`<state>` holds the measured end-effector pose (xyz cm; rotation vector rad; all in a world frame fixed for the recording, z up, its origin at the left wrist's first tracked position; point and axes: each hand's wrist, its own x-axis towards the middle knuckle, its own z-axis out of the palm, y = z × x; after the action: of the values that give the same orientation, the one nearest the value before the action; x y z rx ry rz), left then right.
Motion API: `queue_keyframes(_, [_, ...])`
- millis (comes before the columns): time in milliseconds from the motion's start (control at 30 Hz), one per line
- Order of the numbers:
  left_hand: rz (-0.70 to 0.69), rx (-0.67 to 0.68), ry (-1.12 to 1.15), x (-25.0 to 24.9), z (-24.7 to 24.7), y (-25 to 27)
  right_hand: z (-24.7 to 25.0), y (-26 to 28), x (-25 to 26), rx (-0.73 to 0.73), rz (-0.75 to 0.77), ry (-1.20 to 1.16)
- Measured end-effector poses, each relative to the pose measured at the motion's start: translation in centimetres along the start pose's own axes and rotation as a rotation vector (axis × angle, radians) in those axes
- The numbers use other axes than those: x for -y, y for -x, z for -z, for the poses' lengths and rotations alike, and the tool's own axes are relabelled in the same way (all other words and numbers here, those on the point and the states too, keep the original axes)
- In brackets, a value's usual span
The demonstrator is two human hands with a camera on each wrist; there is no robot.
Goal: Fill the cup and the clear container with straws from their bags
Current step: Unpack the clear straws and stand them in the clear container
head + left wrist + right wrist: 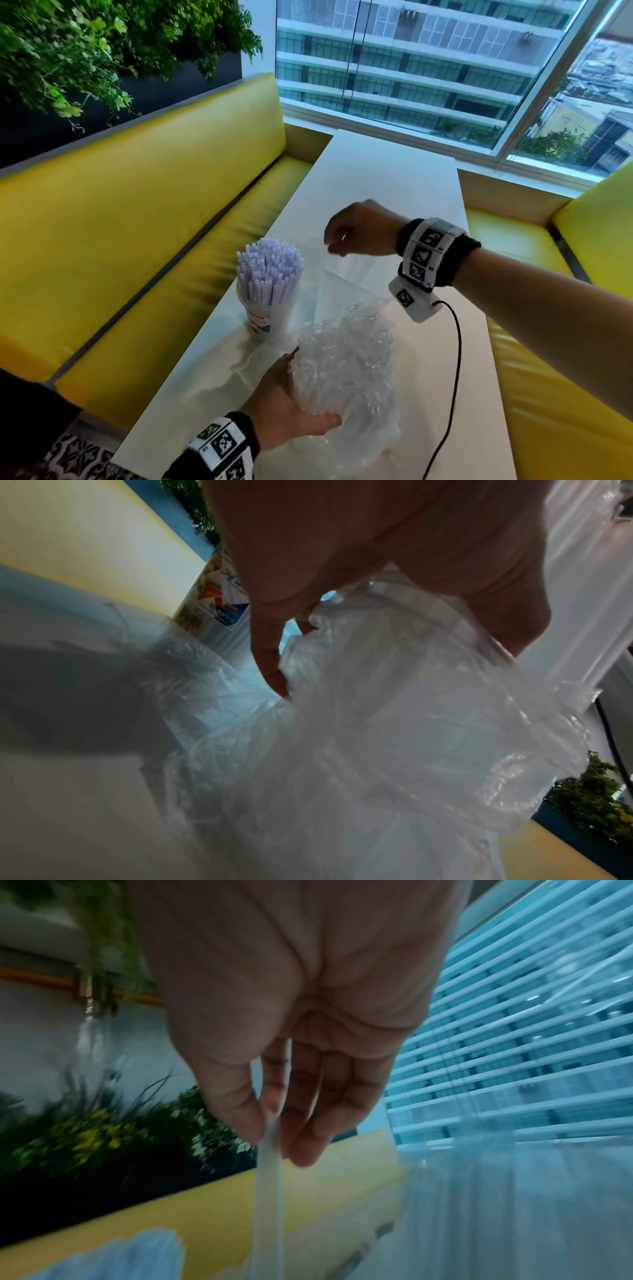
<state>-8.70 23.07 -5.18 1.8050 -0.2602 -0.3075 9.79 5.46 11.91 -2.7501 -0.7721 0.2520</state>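
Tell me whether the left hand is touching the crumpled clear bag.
Touching. The head view shows the left hand cupping the crumpled clear bag from its side, thumb against the plastic; the left wrist view shows fingers on it.

Two hands are working at one table point(394, 178): the left hand point(287, 411) and the right hand point(359, 229). One cup point(270, 315) is standing packed with white straws point(270, 263), too many to count. One crumpled clear bag point(346, 370) is lying by it; whether a second bag is rising behind cannot be told. Two wrist bands and one black cable point(452, 370) are showing.
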Motion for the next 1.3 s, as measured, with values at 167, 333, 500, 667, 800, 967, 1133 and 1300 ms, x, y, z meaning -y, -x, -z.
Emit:
queue_keyframes(167, [-0.012,-0.007,-0.011,-0.3,0.0,0.2,3.5,-0.6,-3.5,-0.362,-0.216,-0.15])
queue_keyframes(333, [-0.021,-0.021,0.003,-0.7,0.2,0.4,1.7,-1.3,-7.3,-0.27,-0.307,0.032])
queue_keyframes(500, [-0.026,-0.017,0.012,-0.9,0.1,0.3,0.1,-0.8,-7.4,-0.171,-0.216,0.205])
queue_keyframes(667, [-0.001,-0.021,0.032,-0.6,0.1,0.3,3.0,3.3,-3.3,-0.226,-0.051,0.069])
queue_keyframes(800, [0.003,-0.025,0.042,-0.3,0.1,0.2,2.2,10.0,0.4,-0.005,0.095,-0.032])
queue_keyframes(967, [-0.008,0.001,0.061,0.0,0.2,0.1,-2.8,15.2,0.0,0.219,-0.032,-0.166])
queue_keyframes(1133, [-0.04,0.039,0.041,-0.4,0.2,0.2,-6.9,15.8,-0.5,0.023,-0.054,-0.392])
queue_keyframes(1300, [-0.077,0.039,0.021,-0.8,0.6,0.3,-9.0,16.4,0.1,-0.159,-0.089,-0.431])
